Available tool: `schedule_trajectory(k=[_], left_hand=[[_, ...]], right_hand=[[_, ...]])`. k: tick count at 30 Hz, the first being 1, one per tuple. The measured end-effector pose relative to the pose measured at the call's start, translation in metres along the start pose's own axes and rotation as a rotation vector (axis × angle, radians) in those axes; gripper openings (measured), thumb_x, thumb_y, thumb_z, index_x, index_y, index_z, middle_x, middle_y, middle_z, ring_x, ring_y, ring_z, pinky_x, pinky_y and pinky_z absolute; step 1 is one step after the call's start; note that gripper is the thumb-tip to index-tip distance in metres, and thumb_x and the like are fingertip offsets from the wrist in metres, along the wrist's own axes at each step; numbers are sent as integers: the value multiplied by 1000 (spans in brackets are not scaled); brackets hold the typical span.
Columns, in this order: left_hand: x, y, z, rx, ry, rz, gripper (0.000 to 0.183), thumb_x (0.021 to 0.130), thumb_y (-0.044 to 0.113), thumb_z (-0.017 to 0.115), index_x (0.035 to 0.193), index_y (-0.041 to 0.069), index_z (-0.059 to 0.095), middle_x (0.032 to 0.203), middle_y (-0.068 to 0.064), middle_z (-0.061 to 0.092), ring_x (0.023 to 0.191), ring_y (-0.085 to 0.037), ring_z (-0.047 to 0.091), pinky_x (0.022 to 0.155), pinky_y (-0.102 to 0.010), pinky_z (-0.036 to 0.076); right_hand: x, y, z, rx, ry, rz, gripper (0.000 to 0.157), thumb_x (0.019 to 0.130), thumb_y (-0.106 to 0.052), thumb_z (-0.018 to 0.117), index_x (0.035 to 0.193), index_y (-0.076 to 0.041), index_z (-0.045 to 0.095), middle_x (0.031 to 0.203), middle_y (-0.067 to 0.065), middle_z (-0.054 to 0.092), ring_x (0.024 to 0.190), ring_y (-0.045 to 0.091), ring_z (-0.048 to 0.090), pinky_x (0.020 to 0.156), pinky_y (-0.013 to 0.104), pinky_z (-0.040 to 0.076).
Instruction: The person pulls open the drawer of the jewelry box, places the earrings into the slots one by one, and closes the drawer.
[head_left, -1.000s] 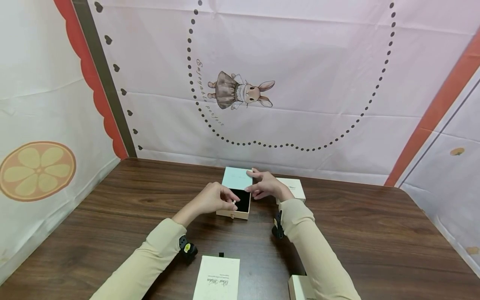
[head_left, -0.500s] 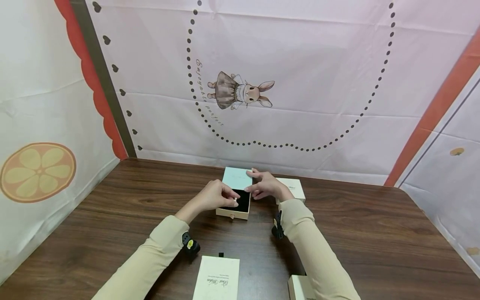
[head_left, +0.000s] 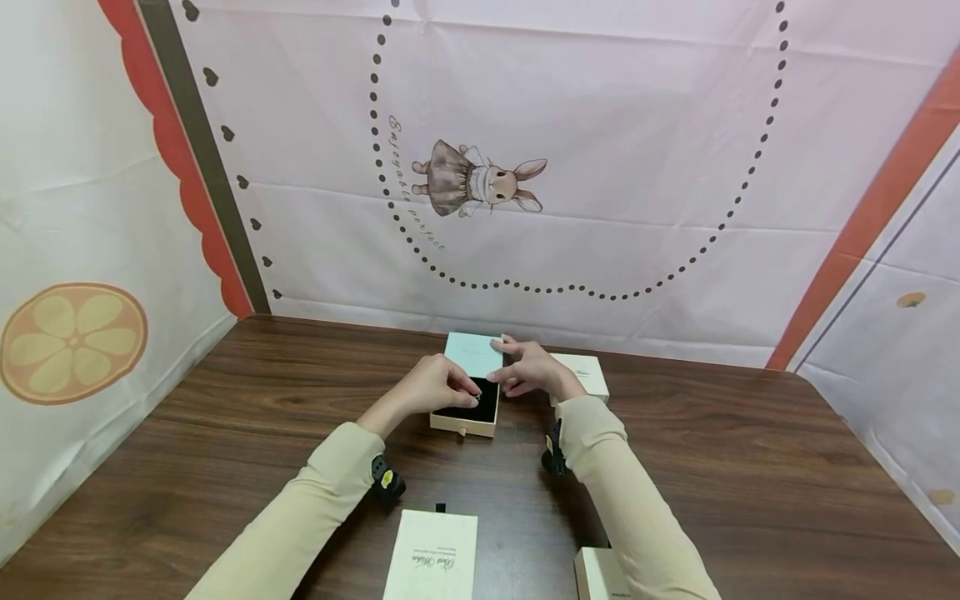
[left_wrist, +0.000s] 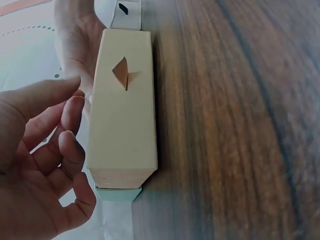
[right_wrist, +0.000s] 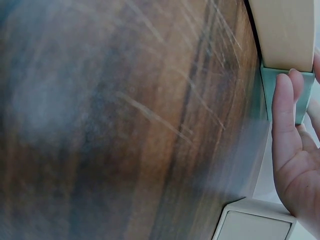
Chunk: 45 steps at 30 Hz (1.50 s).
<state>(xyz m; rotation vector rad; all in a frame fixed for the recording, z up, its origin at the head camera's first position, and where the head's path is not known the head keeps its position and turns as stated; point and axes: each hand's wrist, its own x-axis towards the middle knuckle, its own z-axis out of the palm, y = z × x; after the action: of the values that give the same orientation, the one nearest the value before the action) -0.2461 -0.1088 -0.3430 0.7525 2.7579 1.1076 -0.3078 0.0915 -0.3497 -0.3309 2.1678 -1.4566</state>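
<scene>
A dark wood-grain tabletop meets a creased pale fabric backdrop printed with a sideways rabbit in a dress, dots, a red scalloped band and an orange slice.

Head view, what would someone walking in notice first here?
Probably the rabbit print, lying sideways on the cloth behind the table. Next comes the blue box near the table's far edge, its black-lined drawer open toward the person. The left hand seems to pinch a small item over the drawer, while the right hand touches the box's right side.
</scene>
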Motion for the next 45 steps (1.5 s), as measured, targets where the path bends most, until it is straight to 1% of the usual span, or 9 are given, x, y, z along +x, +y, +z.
schedule_trajectory(k=[9, 15, 22, 26, 29, 33, 36, 39, 45], left_hand=[[10, 4, 6, 181, 3, 20, 9, 77, 16, 72, 84, 11, 73, 68, 7, 66, 60, -2, 55, 58, -21, 45], [15, 8, 9, 288, -18, -18, 9, 76, 18, 73, 84, 13, 73, 66, 9, 63, 60, -3, 54, 59, -24, 45], [19, 9, 12, 361, -21, -13, 9, 75, 24, 74, 79, 16, 71, 68, 10, 62, 62, -4, 54, 59, -25, 45], [20, 12, 14, 395, -21, -4, 9, 75, 21, 75, 70, 20, 68, 63, 12, 59, 60, -4, 52, 58, -26, 44], [21, 12, 13, 390, -23, 7, 12, 76, 17, 72, 66, 19, 66, 61, 11, 57, 58, -5, 51, 58, -26, 44], [21, 11, 12, 356, -12, 7, 7, 78, 12, 66, 74, 16, 70, 67, 8, 62, 60, -6, 53, 60, -26, 45], [20, 8, 11, 318, -2, 8, 9, 80, 10, 64, 80, 14, 72, 75, 6, 65, 66, -6, 56, 64, -26, 47], [20, 7, 10, 276, -8, 8, 7, 80, 11, 65, 80, 13, 72, 76, 5, 66, 68, -6, 57, 67, -25, 47], [19, 8, 9, 218, -40, -2, 3, 74, 11, 71, 77, 11, 71, 67, 7, 62, 59, -4, 53, 59, -22, 44]], right_hand=[[0, -1, -1, 11, 8, 10, 71, 80, -6, 68, 141, -18, 35, 152, -5, 9, 63, 14, 58, 67, 33, 54], [-1, -1, 0, 13, 3, 0, 71, 80, -6, 68, 141, -18, 34, 153, -4, 8, 64, 15, 59, 67, 33, 54], [-1, -1, 0, 26, 10, -1, 70, 80, -5, 68, 141, -17, 35, 153, -4, 9, 63, 14, 58, 65, 32, 53], [0, 0, 0, 26, 12, -1, 70, 80, -5, 67, 141, -16, 35, 153, -4, 9, 63, 14, 58, 64, 31, 53], [0, 0, 0, 29, 10, -1, 70, 80, -5, 67, 141, -16, 35, 153, -3, 8, 63, 13, 58, 65, 32, 53], [0, 0, 0, 34, 10, 0, 70, 80, -5, 68, 141, -17, 35, 153, -3, 9, 63, 14, 58, 65, 33, 53], [-1, 0, 0, 34, 8, 0, 70, 80, -5, 68, 141, -17, 35, 153, -3, 9, 63, 14, 58, 66, 34, 54], [0, 0, 0, 27, 4, -1, 70, 80, -6, 68, 141, -17, 35, 153, -3, 8, 64, 14, 58, 68, 35, 54], [1, 1, 0, 22, 8, -3, 70, 81, -6, 68, 141, -18, 35, 153, -3, 9, 64, 14, 58, 68, 35, 54]])
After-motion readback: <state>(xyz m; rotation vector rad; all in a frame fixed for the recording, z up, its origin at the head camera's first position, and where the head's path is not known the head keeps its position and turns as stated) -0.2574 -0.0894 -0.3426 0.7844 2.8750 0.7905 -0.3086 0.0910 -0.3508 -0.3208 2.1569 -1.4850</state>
